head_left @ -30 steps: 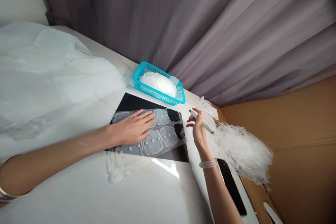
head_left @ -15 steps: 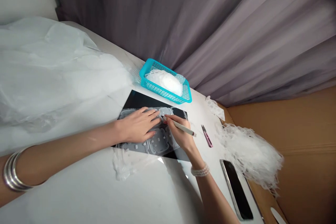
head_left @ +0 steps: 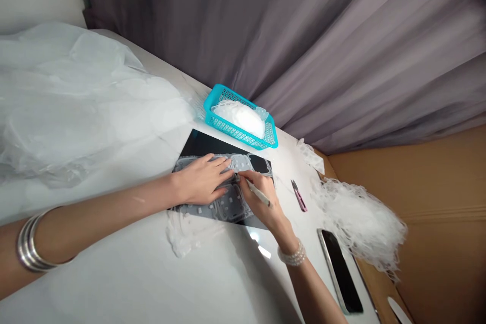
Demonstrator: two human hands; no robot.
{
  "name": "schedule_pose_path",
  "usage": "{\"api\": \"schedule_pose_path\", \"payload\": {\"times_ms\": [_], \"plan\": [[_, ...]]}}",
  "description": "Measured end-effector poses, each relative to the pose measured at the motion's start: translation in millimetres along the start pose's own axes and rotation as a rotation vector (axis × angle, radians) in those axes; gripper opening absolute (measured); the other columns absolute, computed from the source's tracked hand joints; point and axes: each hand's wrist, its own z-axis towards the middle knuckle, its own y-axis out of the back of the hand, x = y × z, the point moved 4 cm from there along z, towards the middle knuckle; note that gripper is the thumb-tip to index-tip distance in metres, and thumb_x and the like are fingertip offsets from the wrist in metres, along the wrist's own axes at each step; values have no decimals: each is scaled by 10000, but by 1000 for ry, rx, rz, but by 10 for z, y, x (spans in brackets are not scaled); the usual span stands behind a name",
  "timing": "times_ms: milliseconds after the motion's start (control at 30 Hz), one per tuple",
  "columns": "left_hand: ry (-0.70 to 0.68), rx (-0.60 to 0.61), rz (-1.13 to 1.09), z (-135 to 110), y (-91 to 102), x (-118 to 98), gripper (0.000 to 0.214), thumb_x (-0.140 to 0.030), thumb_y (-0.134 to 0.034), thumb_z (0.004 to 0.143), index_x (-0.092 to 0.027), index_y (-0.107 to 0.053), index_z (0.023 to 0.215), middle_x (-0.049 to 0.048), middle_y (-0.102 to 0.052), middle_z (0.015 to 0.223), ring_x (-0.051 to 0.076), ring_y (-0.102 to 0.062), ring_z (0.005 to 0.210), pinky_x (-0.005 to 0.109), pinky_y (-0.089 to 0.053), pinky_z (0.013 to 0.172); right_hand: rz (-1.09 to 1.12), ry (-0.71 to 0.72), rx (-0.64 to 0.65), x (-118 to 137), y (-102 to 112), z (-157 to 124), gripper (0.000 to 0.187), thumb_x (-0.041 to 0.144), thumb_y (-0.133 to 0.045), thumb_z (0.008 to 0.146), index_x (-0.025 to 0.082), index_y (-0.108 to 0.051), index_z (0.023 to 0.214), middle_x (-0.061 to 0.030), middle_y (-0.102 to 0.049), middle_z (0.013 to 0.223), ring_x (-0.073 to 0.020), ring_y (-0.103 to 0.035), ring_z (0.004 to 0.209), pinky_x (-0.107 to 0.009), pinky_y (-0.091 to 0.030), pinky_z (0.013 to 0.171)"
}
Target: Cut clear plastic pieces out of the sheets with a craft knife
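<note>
My left hand (head_left: 205, 178) lies flat with its fingers spread, pressing on a translucent plastic sheet (head_left: 232, 205) with rounded cut-out shapes. Under the sheet is a glossy black board (head_left: 203, 143). My right hand (head_left: 266, 202) is closed round a slim white pen-like tool (head_left: 260, 195). Its tip points down at the sheet, close by my left fingertips; the fingers partly hide it. In the sheet's upper right, one rounded opening (head_left: 259, 164) shows the black board. A crumpled flap of the sheet hangs over the board's near edge.
A blue basket (head_left: 239, 134) behind the board holds a pile of white pieces (head_left: 245, 117). Pink-handled thread snips (head_left: 299, 196) and a phone (head_left: 341, 271) lie to the right, by a heap of white plastic scraps (head_left: 360, 223). Sheer white sheeting (head_left: 87, 106) covers the left.
My right hand has shifted slightly down and nearer, and the tool's tip sits a little lower on the sheet. My left hand stays spread in place.
</note>
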Motion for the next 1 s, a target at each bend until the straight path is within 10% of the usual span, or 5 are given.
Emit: {"api": "schedule_pose_path", "payload": {"times_ms": [200, 500, 800, 1000], "plan": [[-3, -4, -11, -6, 18, 1, 399, -455, -584, 886, -214, -643, 1199, 137, -502, 1507, 360, -335, 1463, 519, -57, 1221, -95, 137, -62, -64, -161, 69, 298, 271, -399, 1015, 217, -693, 1010, -112, -700, 982, -256, -636, 943, -373, -493, 833], [-134, 150, 716, -19, -40, -64, 482, -369, -443, 986, -80, -553, 1356, 221, -483, 1498, 337, -388, 1433, 510, -235, 1166, -304, 222, -42, -54, -263, 108, 343, 203, -361, 1030, 100, -639, 1202, -198, -652, 1243, -304, -585, 1178, -465, -486, 1009], [-158, 104, 688, -21, -31, -55, 436, -384, -437, 991, -119, -589, 1302, 191, -565, 1428, 315, -429, 1404, 488, -241, 1158, -260, 202, 87, 53, -289, 149, 378, 67, -412, 966, 73, -595, 1296, -211, -676, 1213, -299, -628, 1130, -434, -508, 976], [-137, 131, 690, -32, -41, 13, 500, -408, -428, 989, -164, -515, 1417, 179, -454, 1534, 320, -400, 1426, 500, -217, 1155, 505, -111, -272, -478, 11, 87, 247, 175, -606, 867, 230, -750, 1060, -57, -758, 941, -227, -696, 894, -392, -554, 913]]}}
